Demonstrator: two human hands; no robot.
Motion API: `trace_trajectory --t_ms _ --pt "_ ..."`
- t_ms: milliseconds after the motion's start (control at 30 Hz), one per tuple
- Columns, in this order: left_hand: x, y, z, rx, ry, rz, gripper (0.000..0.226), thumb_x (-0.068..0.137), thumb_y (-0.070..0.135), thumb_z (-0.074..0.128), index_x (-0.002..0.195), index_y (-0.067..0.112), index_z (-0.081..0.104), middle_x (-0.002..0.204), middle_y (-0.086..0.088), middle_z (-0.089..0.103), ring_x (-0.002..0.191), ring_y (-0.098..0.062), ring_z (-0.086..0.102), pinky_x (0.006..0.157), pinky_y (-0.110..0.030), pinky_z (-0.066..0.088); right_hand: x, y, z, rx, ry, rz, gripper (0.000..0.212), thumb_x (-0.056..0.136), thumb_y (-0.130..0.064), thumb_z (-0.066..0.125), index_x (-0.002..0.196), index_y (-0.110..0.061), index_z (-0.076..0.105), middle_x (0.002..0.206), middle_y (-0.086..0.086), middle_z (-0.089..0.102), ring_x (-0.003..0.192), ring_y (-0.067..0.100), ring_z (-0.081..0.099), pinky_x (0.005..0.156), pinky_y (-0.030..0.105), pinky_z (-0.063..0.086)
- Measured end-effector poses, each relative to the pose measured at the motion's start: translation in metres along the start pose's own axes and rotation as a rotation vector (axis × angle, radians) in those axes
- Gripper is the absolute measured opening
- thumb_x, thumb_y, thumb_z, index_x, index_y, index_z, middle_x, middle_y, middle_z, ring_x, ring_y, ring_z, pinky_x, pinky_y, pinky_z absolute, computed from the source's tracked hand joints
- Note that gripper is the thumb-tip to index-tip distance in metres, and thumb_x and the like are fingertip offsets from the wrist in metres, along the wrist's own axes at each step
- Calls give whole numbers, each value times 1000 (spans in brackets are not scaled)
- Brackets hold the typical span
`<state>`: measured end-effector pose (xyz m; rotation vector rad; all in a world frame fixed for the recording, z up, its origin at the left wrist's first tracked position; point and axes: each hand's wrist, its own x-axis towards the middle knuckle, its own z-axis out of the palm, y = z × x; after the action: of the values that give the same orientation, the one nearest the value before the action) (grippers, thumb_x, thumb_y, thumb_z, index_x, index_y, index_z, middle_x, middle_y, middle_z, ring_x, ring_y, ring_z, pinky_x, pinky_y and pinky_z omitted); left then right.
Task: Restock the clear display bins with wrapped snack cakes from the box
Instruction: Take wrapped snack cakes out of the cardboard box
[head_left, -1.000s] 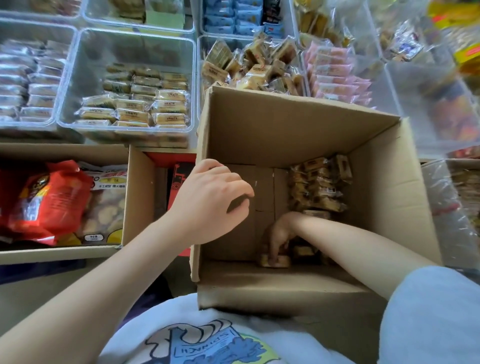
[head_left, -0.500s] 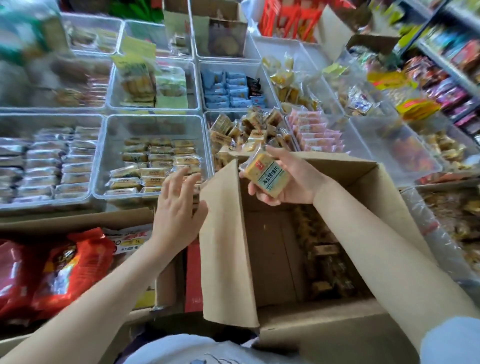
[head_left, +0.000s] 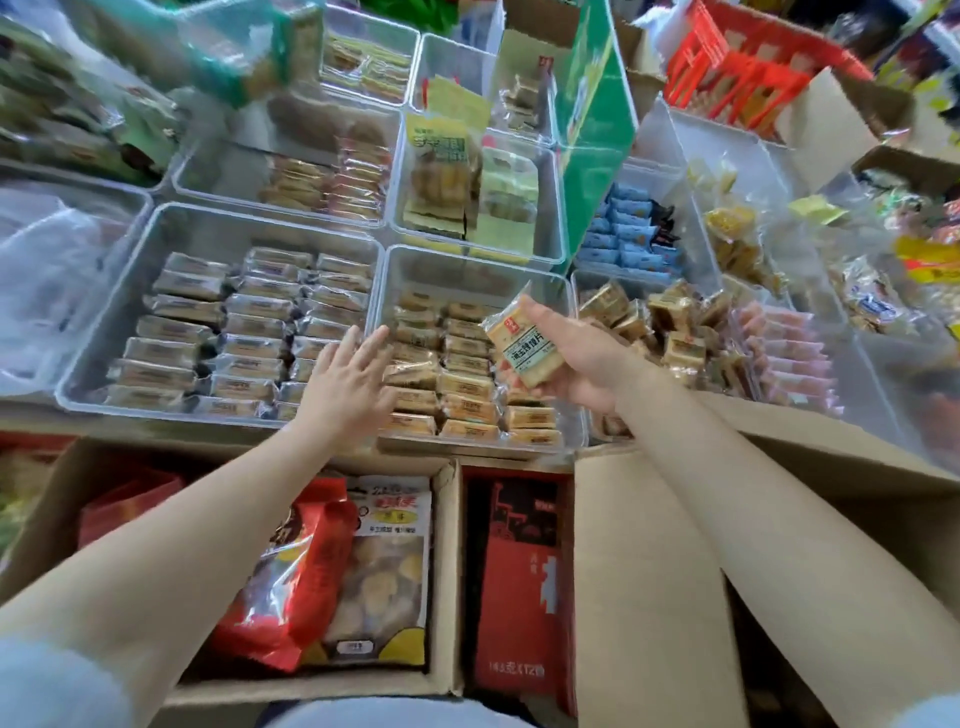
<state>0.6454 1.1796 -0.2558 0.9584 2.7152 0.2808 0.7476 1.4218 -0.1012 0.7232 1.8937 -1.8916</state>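
Note:
My right hand (head_left: 574, 361) grips a wrapped snack cake (head_left: 524, 345), yellow with a label, above the right side of a clear display bin (head_left: 470, 267). That bin holds rows of the same yellow-wrapped cakes. My left hand (head_left: 350, 382) hovers with fingers spread over the bin's left wall, holding nothing. The brown cardboard box (head_left: 639, 571) stands at the lower right under my right forearm; its inside is mostly hidden.
A larger clear bin (head_left: 135, 291) of silver-wrapped cakes lies left. Another bin (head_left: 670, 332) of loosely piled brown cakes lies right, with pink packs beyond. An open carton (head_left: 444, 525) with red and yellow snack bags and a red box (head_left: 514, 587) sit in front.
My right hand has carried the cake from over the box out over the display bin. My left hand has left the box edge and reached forward to the bin. The view tilted upward.

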Motion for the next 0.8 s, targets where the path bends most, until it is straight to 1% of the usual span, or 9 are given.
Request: trace_trajectory --t_ms 67,133,233,333,400,467,533,667,800 --pt "0 -7 3 -69 9 19 74 94 50 20 162 23 7 168 0 -7 155 -21 -12 126 -43 1 35 -2 9 -123 71 12 55 93 -59 56 119 -11 59 103 16 68 83 29 63 67 36 51" --pt "1 -7 4 -113 37 -3 78 93 49 24 161 19 1 168 -4 -6 155 -20 -11 127 -42 2 70 1 17 -355 163 3 65 88 -67 58 125 -14 60 121 12 67 96 27 66 83 43 52" --pt "1 -8 7 -97 58 -37 80 96 49 29 161 16 -3 169 -7 -5 155 -22 -9 127 -47 7 112 7 34 -624 233 -42 68 90 -60 61 140 -15 53 139 1 57 121 20 57 97 38 48" --pt "1 -7 9 -80 52 -40 80 96 50 27 162 15 -1 169 -7 -4 156 -23 -7 124 -53 12 143 20 50 -634 199 -16 65 91 -52 66 141 -13 54 141 2 56 128 21 53 97 31 42" --pt "1 -6 10 -61 57 -37 80 94 50 25 162 15 0 169 -8 -2 156 -24 -5 123 -55 15 157 31 60 -725 130 16 57 91 -48 67 133 -11 60 133 5 62 124 23 56 96 32 43" --pt "2 -6 11 -54 59 -29 80 94 50 25 162 16 2 169 -9 -1 156 -25 -4 122 -55 17 167 40 64 -810 54 53 47 94 -50 63 127 -16 66 122 1 67 118 22 59 91 30 44" --pt "2 -6 12 -53 79 -24 79 93 49 26 162 16 6 169 -10 3 156 -26 -1 122 -54 20 171 45 65 -845 28 61 42 99 -51 53 126 -23 67 126 -1 66 120 19 57 90 27 40" --pt "2 -5 12 -62 97 -13 78 92 50 26 161 16 13 169 -11 5 156 -27 2 121 -53 23 176 55 68 -992 83 90 49 100 -60 37 136 -33 57 145 15 44 136 35 40 108 46 35" --pt "2 -5 12 -85 85 -19 74 93 46 33 160 18 18 169 -12 3 156 -28 1 121 -53 21 170 59 86 -1036 26 25 47 103 -54 35 141 -33 53 144 17 36 130 37 47 106 45 39"
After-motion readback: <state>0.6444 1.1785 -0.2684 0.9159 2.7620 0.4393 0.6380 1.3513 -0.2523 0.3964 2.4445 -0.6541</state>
